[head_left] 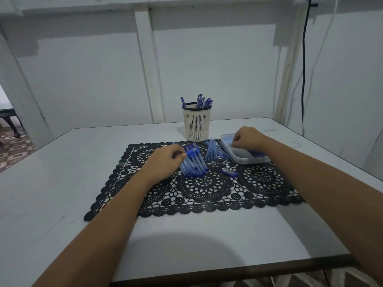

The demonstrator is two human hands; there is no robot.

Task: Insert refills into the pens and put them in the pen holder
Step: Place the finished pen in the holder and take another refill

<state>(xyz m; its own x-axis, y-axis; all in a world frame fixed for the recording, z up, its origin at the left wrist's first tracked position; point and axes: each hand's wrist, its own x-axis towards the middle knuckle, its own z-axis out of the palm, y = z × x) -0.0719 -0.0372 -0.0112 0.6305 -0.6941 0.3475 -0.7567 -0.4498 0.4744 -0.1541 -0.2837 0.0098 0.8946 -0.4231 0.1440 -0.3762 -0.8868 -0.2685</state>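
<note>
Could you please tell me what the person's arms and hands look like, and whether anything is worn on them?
The left hand and right hand are bare: no gloves, and no rings that I can make out. Neither wrist carries a watch or bracelet. The left arm and right arm are uncovered down to the picture's lower edge, so no sleeve is in view.

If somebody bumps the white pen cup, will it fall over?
Probably easily: the pen holder is tall and narrow, with pens sticking out above its rim. Its slotted plastic walls look light, so a gentle push might just slide it.
</note>
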